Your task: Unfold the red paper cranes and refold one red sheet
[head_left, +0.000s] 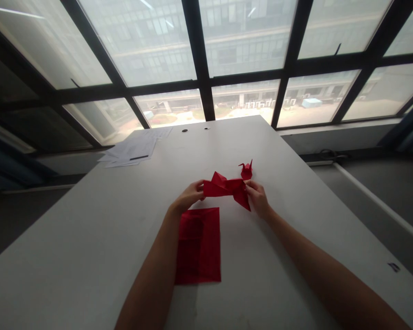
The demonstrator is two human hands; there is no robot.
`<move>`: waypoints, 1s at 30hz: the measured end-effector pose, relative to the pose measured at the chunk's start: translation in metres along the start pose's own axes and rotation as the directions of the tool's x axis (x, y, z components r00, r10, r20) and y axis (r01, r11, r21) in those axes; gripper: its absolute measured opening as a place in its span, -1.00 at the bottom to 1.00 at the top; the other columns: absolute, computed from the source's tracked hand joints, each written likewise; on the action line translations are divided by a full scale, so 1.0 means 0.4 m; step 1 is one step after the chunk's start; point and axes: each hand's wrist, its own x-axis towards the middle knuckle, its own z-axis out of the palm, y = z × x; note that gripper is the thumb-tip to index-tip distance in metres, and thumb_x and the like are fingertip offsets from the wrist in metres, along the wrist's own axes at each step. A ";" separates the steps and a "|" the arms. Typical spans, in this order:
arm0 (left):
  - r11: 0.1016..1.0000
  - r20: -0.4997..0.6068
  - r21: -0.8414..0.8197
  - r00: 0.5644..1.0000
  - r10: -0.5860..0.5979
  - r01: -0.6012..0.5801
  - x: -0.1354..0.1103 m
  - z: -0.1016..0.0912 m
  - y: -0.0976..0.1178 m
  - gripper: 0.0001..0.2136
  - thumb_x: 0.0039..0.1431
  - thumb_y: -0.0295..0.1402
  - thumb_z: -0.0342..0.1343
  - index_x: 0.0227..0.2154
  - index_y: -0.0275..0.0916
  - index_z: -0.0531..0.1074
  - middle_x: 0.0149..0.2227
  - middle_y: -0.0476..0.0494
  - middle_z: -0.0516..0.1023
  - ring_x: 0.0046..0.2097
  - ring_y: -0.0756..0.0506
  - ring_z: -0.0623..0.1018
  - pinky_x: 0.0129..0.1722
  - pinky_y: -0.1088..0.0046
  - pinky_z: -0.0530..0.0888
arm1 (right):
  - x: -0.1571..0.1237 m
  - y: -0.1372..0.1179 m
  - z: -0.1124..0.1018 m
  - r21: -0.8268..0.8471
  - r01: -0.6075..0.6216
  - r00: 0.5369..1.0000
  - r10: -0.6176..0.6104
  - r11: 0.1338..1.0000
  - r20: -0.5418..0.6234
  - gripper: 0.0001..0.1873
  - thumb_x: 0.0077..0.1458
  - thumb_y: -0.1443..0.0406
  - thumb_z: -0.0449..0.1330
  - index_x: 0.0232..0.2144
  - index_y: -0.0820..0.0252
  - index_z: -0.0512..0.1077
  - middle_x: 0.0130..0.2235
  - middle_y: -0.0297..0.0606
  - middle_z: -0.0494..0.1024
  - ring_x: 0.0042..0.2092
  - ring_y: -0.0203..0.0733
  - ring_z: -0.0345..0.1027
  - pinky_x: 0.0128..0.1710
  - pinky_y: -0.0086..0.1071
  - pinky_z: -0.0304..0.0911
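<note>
Left grip: some fingertips hidden behind the end of the folded red paper.
Right grip: fingers cover the edge they pinch.
Folds: too blurred to count layers.
Red paper sheet: part of its left side covered by the left forearm.
Right forearm: cut off by the bottom edge, like the left.
Origami crane: too small to make out its creases.
Printed pages: text unreadable.
Dark strip on them: too small to identify.
Sticker: markings illegible.
Table: near end out of view.
Window frame: cropped at the top; building beyond hazy.
</note>
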 end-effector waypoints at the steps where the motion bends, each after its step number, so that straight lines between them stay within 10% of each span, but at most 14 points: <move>1: 1.000 0.009 0.005 1.000 -0.009 0.009 -0.003 -0.001 0.007 -0.60 -0.10 -0.44 0.31 -0.10 -0.22 0.55 -0.20 -0.21 0.59 -0.30 -0.09 0.54 -0.42 0.52 0.42 | -0.002 -0.004 -0.001 0.011 -0.026 0.999 0.025 1.000 0.026 -0.79 0.06 0.12 0.15 -0.44 0.13 0.40 -0.42 -0.28 0.49 -0.37 -0.16 0.36 -0.34 -0.30 0.32; 7: 0.929 -0.102 0.248 0.946 0.308 -0.275 0.004 0.031 0.046 -0.33 -0.27 -0.49 0.44 0.03 -0.05 0.50 0.24 -0.20 0.27 0.26 -0.28 0.31 0.10 0.32 0.44 | -0.008 -0.040 -0.002 0.042 -0.141 0.979 0.133 0.989 0.158 -0.76 -0.02 0.11 0.20 -0.49 0.15 0.38 -0.47 -0.26 0.50 -0.45 -0.16 0.36 -0.46 -0.33 0.29; 12: 0.960 0.126 0.152 0.968 0.216 -0.234 0.007 0.073 0.051 -0.87 -0.11 -0.43 0.35 -0.42 -0.26 0.58 -0.29 -0.21 0.57 -0.20 -0.23 0.57 -0.25 0.34 0.53 | -0.006 -0.048 -0.005 0.028 -0.145 0.971 0.137 0.989 0.196 -0.75 -0.03 0.10 0.23 -0.52 0.16 0.39 -0.50 -0.31 0.47 -0.48 -0.22 0.30 -0.51 -0.39 0.21; 16: 0.985 0.092 0.096 0.986 0.135 -0.144 0.005 0.085 0.033 -0.89 -0.13 -0.42 0.30 -0.60 -0.30 0.48 -0.57 -0.08 0.49 -0.45 -0.10 0.47 -0.47 0.45 0.41 | -0.002 -0.036 -0.001 -0.006 -0.098 0.980 0.098 0.995 0.171 -0.73 -0.02 0.09 0.25 -0.54 0.15 0.39 -0.52 -0.35 0.45 -0.48 -0.24 0.28 -0.48 -0.39 0.20; 23: 0.974 -0.103 0.107 0.972 0.209 -0.198 0.028 0.070 0.015 -0.87 -0.15 -0.45 0.31 -0.45 -0.31 0.57 -0.44 -0.11 0.56 -0.33 -0.15 0.51 -0.34 0.40 0.45 | -0.009 -0.041 0.009 -0.197 0.174 0.980 -0.189 0.965 -0.058 -0.70 0.15 0.08 0.18 -0.18 0.12 0.49 -0.14 -0.18 0.54 -0.16 -0.09 0.39 -0.18 -0.25 0.32; 30: 0.874 -0.072 0.303 0.906 0.418 -0.380 0.024 0.066 0.017 -0.85 -0.07 -0.41 0.30 -0.36 -0.24 0.61 -0.25 -0.21 0.57 -0.24 -0.17 0.55 -0.31 0.41 0.48 | -0.032 -0.057 0.036 -0.295 0.345 0.936 -0.306 0.891 0.171 -0.40 0.06 0.17 0.33 0.16 0.02 0.35 -0.06 -0.21 0.55 -0.04 -0.05 0.38 0.06 -0.09 0.25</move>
